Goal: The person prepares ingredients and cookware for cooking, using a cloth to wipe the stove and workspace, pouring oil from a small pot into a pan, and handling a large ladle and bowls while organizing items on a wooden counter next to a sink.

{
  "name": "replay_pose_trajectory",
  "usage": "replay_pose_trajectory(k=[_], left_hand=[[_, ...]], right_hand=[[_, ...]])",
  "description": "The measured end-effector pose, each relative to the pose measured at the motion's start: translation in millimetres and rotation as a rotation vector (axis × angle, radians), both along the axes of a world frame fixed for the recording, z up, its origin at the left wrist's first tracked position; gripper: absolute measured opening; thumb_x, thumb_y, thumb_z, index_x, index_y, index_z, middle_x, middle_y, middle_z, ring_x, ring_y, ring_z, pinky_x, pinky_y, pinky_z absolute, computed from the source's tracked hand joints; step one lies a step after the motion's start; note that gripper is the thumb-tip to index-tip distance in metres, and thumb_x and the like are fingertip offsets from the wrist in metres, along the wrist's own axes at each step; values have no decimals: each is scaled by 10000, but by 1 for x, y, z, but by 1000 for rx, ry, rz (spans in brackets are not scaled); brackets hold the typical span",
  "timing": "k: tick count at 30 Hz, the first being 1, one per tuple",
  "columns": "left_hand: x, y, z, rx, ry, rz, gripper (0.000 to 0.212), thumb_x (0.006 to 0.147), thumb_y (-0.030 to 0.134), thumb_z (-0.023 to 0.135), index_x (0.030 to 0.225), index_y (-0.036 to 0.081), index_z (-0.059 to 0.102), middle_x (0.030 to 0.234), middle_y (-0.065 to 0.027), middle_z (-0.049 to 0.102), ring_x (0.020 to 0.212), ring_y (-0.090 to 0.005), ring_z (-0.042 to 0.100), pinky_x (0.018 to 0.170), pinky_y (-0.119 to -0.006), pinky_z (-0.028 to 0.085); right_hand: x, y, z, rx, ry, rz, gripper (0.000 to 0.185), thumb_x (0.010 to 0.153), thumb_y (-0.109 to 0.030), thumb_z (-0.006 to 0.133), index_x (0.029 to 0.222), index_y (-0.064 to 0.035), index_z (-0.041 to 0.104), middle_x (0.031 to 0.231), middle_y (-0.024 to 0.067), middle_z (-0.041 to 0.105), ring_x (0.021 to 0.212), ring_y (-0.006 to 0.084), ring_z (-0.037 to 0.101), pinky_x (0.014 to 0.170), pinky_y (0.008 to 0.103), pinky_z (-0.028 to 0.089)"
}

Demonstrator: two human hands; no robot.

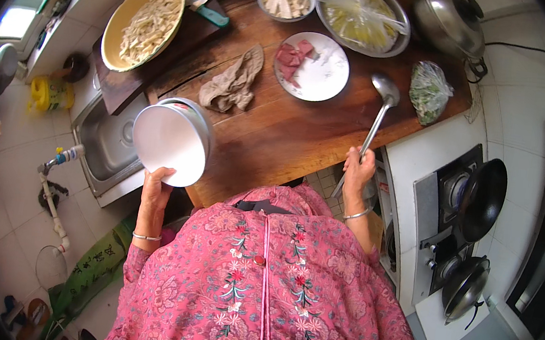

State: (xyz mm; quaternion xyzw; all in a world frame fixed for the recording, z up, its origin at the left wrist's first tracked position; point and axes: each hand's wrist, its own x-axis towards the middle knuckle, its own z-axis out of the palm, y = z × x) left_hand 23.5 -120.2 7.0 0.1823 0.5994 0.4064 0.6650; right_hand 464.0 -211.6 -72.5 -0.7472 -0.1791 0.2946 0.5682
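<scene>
My left hand (pixel 159 181) grips the rim of white bowls (pixel 168 141), tilted so the pale inside of the front one faces me. A second rim shows behind it; how many bowls there are I cannot tell. They are over the table's left front corner, beside the sink. In my right hand (pixel 358 171) is the handle of a metal ladle (pixel 376 123), its head out over the wooden table (pixel 276 135). Beyond the ladle, a white plate (pixel 323 76) holds pieces of reddish meat (pixel 294 59). A crumpled brown cloth (pixel 234 84) lies between bowls and plate.
A yellow basin (pixel 113 29) of pale cut strips and a cleaver (pixel 209 11) rest on a dark board (pixel 122 85). At the back are a bowl of white pieces (pixel 285 1), a metal basin (pixel 400 46) and a lidded pot (pixel 442 23). A wok (pixel 484 200) sits on the stove at right.
</scene>
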Motion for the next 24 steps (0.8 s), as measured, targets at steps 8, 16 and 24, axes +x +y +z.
replay_pose_trajectory(k=[8, 16, 24], left_hand=[[-55, -8, -14, 2, -23, 141, 487, 672, -45, 589, 1154, -16, 524, 1038, -105, 604, 949, -255, 617, 835, -374, 521], [-51, 28, -29, -1, -38, 101, 478, 685, -42, 588, 1158, -33, 514, 1038, -105, 599, 947, -253, 616, 803, -378, 532], [-40, 74, -32, 2, 17, -44, 476, 689, -4, 583, 1154, -64, 501, 1015, -143, 595, 887, -281, 633, 767, -440, 553]], right_hand=[[6, 66, -16, -140, -208, 21, 168, 791, -123, 680, 832, 11, 587, 688, 25, 573, 632, 114, 510, 591, 282, 432], [-16, 79, 32, -246, -737, 259, 428, 850, -201, 628, 1179, 52, 525, 1174, 207, 534, 1046, 319, 529, 906, 415, 429], [-178, 184, 36, 124, -912, 1004, 473, 793, -184, 670, 1230, -60, 538, 1296, 236, 468, 1228, 391, 434, 1005, 442, 377]])
